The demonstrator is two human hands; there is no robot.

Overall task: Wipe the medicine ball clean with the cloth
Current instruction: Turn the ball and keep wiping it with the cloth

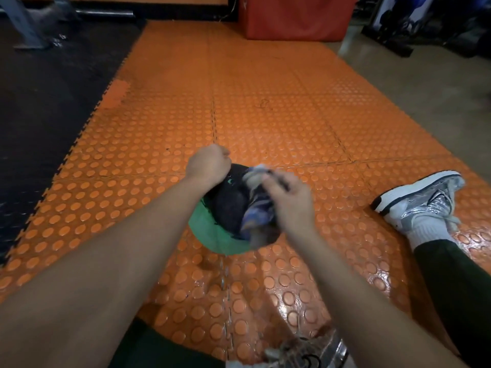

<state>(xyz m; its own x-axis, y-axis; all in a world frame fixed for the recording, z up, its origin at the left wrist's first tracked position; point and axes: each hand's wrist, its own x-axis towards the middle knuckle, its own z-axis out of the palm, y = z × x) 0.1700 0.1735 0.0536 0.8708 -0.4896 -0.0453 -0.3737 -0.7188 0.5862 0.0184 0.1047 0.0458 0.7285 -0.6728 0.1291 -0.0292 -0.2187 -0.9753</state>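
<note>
A black and green medicine ball [225, 211] rests on the orange studded floor mat between my arms. My left hand [208, 163] is curled over the ball's far left top and steadies it. My right hand [288, 200] grips a bluish patterned cloth [256, 208] and presses it against the ball's right side. The cloth and right hand are motion-blurred. The ball's right face is hidden behind the cloth and hand.
Orange studded mat [265, 115] stretches ahead. Black rubber flooring [47, 102] lies to the left. A red padded box [295, 17] stands at the back. My right foot in a white and silver shoe [422, 200] lies at right, and another shoe [300, 351] sits near the bottom edge.
</note>
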